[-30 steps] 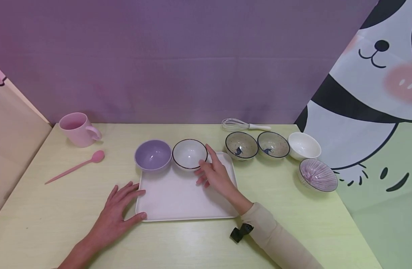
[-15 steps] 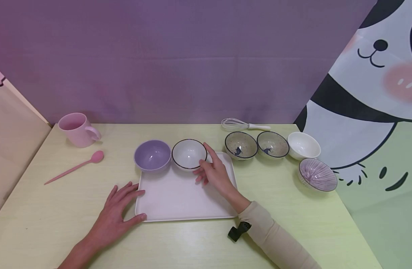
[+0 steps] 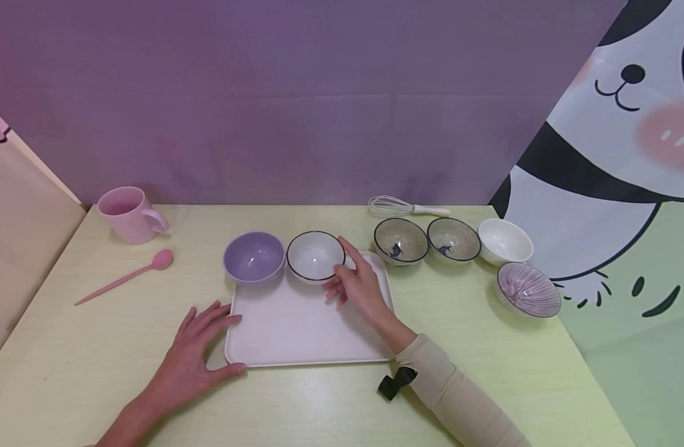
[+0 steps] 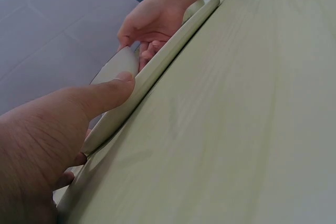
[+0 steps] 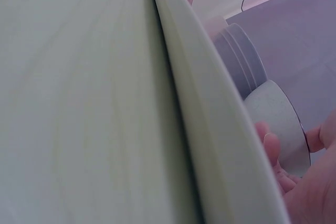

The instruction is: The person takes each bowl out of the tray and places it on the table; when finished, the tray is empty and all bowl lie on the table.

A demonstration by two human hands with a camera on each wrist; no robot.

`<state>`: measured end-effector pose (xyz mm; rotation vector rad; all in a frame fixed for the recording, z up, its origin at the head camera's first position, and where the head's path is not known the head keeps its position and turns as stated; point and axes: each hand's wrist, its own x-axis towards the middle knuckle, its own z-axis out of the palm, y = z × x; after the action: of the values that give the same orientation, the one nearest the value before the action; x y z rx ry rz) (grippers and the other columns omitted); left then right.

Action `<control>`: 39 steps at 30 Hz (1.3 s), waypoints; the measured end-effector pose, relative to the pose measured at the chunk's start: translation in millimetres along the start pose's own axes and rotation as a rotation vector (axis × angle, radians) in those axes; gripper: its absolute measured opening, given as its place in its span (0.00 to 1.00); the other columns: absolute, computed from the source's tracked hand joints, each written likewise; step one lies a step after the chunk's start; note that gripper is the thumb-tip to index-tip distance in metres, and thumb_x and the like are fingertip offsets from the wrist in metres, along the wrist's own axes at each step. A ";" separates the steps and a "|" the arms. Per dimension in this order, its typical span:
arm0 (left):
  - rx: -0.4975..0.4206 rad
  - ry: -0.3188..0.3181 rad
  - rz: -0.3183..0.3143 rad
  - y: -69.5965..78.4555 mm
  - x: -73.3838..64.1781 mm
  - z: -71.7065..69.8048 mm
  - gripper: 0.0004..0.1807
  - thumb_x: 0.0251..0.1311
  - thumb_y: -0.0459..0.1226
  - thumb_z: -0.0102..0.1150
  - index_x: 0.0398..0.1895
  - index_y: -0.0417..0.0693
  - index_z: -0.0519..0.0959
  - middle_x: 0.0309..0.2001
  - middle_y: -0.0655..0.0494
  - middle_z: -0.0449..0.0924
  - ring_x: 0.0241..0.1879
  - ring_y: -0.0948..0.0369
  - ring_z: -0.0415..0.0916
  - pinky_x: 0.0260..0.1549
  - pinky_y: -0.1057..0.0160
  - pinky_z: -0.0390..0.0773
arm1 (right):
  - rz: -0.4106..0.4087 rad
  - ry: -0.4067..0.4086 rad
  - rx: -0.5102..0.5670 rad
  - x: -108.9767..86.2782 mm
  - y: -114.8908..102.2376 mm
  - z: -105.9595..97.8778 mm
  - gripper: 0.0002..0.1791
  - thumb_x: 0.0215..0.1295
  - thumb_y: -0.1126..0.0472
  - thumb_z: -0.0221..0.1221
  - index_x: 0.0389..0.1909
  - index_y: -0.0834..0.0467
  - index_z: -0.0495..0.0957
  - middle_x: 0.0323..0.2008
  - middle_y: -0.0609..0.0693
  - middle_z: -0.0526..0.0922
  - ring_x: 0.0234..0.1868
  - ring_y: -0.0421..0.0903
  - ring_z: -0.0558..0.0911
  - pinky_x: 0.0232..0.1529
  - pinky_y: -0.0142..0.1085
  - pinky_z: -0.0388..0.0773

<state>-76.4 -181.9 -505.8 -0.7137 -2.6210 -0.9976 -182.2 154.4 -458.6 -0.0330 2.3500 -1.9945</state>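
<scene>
A white bowl with a dark rim sits at the back edge of a white rectangular tray. My right hand holds this bowl by its right side, fingers low against the outer wall and a digit at the rim, as the right wrist view shows. To its left, very close, stands a purple bowl, also at the tray's back edge. My left hand rests at the tray's front left corner, fingers spread along the left edge and thumb by the front edge.
Two speckled bowls, a small white bowl and a purple-striped bowl stand at the right. Behind them lies a whisk. On the left are a pink mug and a pink spoon.
The left thumb has shifted slightly toward the tray's front edge. The right hand stays at the dark-rimmed bowl, and the bowls and tray have barely moved.
</scene>
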 end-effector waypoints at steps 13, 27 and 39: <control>0.005 -0.004 0.010 -1.7 0.4 -0.6 0.45 0.52 0.53 0.86 0.73 0.49 0.80 0.77 0.44 0.75 0.79 0.39 0.64 0.89 0.59 0.36 | 0.028 0.035 -0.008 -5.3 -2.3 -7.4 0.40 0.74 0.69 0.52 0.86 0.47 0.66 0.30 0.66 0.92 0.22 0.44 0.90 0.18 0.31 0.81; 0.011 -0.001 0.018 -0.4 0.8 -1.6 0.44 0.52 0.53 0.86 0.72 0.49 0.81 0.76 0.43 0.76 0.79 0.39 0.65 0.89 0.59 0.37 | 0.019 0.030 0.016 -24.6 -13.3 -20.3 0.40 0.75 0.70 0.51 0.86 0.45 0.68 0.28 0.65 0.91 0.21 0.43 0.89 0.18 0.31 0.80; 0.019 -0.013 0.010 -0.3 0.2 -0.8 0.44 0.54 0.54 0.85 0.73 0.50 0.81 0.76 0.44 0.75 0.79 0.39 0.64 0.89 0.58 0.36 | 0.007 0.034 0.011 -35.5 -14.1 -35.5 0.39 0.74 0.71 0.50 0.84 0.46 0.70 0.28 0.66 0.91 0.22 0.44 0.89 0.18 0.31 0.79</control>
<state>-76.7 -182.5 -505.2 -0.7309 -2.6321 -0.9672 -149.1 189.0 -437.9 0.0092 2.3553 -2.0210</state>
